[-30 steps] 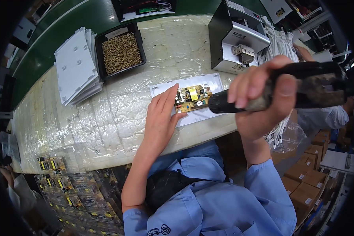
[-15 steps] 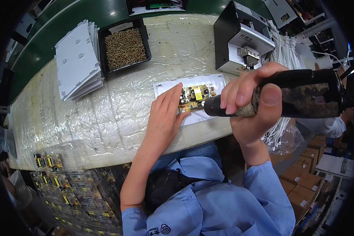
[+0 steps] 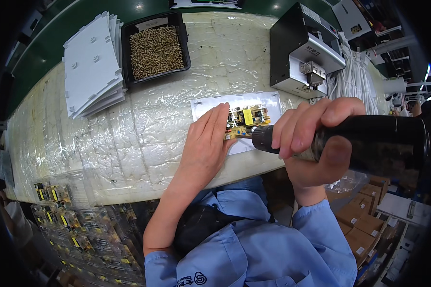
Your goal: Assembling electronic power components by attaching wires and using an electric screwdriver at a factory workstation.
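Observation:
A white plastic panel [image 3: 210, 103] lies on the bench in front of me, with a small circuit board [image 3: 261, 115] on it that carries a yellow transformer. My left hand [image 3: 203, 143] rests flat at the board's left end, fingers stretched out together and the thumb near its lower edge. Wrapped in my right hand [image 3: 316, 138] is a black electric screwdriver [image 3: 383, 143], tilted with its rear toward the right. Its nose points left, and the thin bit reaches the lower part of the board. Whether a screw sits under the bit is too small to tell.
Far left on the bench are a stack of white panels [image 3: 93, 62] and a black bin of brass-coloured screws [image 3: 157, 52]. A black and silver machine [image 3: 304, 57] stands at the back right beside white cables [image 3: 354, 71]. Trays of circuit boards [image 3: 81, 225] are at lower left, cartons [image 3: 359, 225] at lower right.
The screwdriver's rear has swung lower, and its bit sits slightly farther left on the board. My left hand stays on the board's left end. The whole view has shifted a little.

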`<state>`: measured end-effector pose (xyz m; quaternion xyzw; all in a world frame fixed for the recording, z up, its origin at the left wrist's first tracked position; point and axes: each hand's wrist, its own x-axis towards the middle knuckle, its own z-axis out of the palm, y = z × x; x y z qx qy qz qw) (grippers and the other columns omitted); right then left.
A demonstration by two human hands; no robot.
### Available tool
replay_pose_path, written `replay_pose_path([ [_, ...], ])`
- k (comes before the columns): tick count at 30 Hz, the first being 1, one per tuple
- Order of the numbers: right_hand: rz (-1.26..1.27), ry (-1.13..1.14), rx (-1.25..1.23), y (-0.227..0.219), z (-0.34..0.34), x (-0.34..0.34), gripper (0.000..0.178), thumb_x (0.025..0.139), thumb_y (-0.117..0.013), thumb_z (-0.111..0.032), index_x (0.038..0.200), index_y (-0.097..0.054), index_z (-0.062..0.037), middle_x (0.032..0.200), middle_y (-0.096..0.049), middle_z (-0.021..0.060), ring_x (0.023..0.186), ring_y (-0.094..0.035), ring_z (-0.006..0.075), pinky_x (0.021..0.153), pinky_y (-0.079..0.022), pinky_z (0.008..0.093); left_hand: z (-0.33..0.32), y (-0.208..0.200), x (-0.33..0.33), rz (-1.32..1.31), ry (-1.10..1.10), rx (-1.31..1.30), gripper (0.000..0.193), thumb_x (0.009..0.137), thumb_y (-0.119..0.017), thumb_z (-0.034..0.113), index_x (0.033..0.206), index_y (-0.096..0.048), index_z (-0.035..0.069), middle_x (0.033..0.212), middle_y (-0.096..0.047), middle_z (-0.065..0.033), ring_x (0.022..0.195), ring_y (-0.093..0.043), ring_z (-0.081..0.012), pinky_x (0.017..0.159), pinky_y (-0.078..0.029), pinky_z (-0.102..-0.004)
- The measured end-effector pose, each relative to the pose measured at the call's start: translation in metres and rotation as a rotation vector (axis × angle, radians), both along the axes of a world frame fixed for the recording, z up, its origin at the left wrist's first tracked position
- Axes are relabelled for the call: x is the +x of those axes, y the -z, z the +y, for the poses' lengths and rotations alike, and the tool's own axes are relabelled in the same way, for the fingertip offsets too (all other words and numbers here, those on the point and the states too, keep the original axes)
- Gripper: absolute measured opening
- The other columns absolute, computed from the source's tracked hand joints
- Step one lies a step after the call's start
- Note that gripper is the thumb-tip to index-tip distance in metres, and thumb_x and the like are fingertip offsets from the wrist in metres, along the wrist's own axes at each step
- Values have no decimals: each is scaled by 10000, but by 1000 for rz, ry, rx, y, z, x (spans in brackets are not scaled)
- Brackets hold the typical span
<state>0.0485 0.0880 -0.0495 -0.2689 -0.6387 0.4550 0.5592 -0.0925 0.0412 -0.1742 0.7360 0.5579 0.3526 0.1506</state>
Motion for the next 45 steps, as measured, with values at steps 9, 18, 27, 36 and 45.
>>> replay_pose_path([
  [9, -96, -44, 11, -6, 1, -10, 400, 931, -626, -432, 1014, -414, -104, 634, -483, 27, 422, -453, 145, 430, -439, 316, 2, -1, -2, -75, 26, 29, 774, 763, -761, 95, 1434, -391, -17, 1353, -523, -190, 1245, -502, -342, 1034, -392, -423],
  [18, 261, 529, 217, -54, 48, 61, 282, 942, -603, -321, 997, -551, -49, 624, -487, 10, 476, -455, 115, 493, -409, 292, -5, -14, 3, -82, 33, 20, 724, 764, -777, 105, 1382, -427, -36, 1300, -539, -203, 1177, -512, -374, 1008, -415, -439],
  [27, 187, 634, 303, -47, 107, 87, 247, 942, -633, -239, 994, -576, -4, 654, -523, 42, 515, -480, 146, 532, -436, 323, 4, -19, 14, -105, 80, 3, 683, 763, -788, 123, 1335, -448, -30, 1258, -543, -207, 1136, -512, -391, 993, -418, -441],
  [36, 292, 483, 163, -51, 71, 77, 250, 975, -563, -288, 1041, -567, -47, 658, -499, 16, 485, -459, 123, 503, -412, 302, 11, -27, 11, -144, 221, -37, 626, 755, -803, 158, 1259, -481, -26, 1184, -548, -195, 1109, -510, -387, 979, -423, -445],
  [45, 116, 243, 7, -18, 39, 31, 402, 1009, -475, -433, 1156, -473, -58, 624, -419, -4, 432, -386, 95, 445, -398, 270, 6, -21, 3, -123, 230, -66, 626, 778, -793, 223, 1258, -476, -25, 1182, -552, -191, 1122, -510, -384, 992, -425, -444],
])
